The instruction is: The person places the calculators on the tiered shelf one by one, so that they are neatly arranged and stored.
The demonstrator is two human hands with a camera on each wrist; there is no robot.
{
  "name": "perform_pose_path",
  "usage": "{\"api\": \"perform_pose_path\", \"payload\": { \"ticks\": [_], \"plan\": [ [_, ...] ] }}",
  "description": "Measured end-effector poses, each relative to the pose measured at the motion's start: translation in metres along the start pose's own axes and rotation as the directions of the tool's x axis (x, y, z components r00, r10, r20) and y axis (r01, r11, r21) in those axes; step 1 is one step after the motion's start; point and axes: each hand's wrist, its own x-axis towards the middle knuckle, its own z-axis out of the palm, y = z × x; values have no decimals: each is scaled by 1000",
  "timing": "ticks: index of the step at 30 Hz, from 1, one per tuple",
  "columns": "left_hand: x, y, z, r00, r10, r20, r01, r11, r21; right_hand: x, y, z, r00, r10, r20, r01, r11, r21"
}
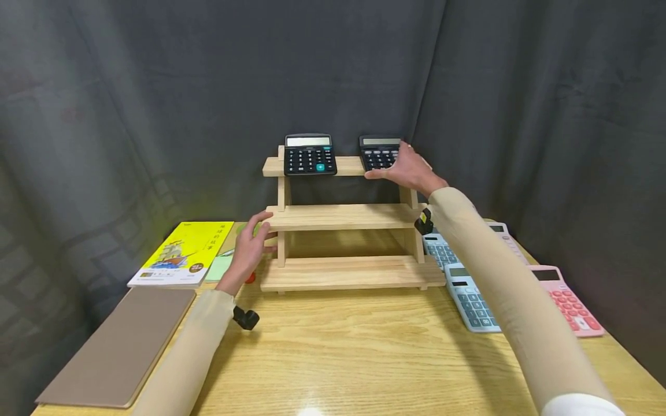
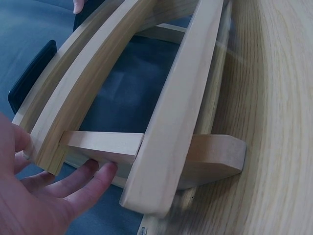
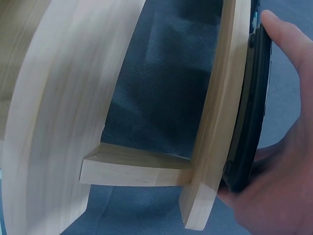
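Both sleeved arms reach up from the bottom of the frame. At centre left, the left hand (image 1: 248, 248) rests straight fingers (image 2: 93, 183) against the wooden shelf (image 1: 343, 216) (middle tier's end). Upper centre, the right hand (image 1: 408, 167) grips a black calculator (image 1: 378, 153) on the top tier, beside another calculator (image 1: 309, 154).

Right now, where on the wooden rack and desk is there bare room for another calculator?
The middle shelf and bottom shelf of the wooden three-tier rack are bare. The wooden desk in front is open too. Crowded: the top shelf with two black calculators, and the right edge with blue and pink calculators.
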Motion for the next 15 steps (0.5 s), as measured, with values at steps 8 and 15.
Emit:
{"api": "perform_pose_path", "payload": {
  "ticks": [8,15],
  "plan": [
    [2,-7,-2,1000,19,-11,-19,1000,-6,5,0,2,1000,-9,-9,9,999,-40],
    [2,-6,-2,1000,20,-6,-20,1000,-7,2,1,2,1000,5,6,-4,1000,-26]
  ]
}}
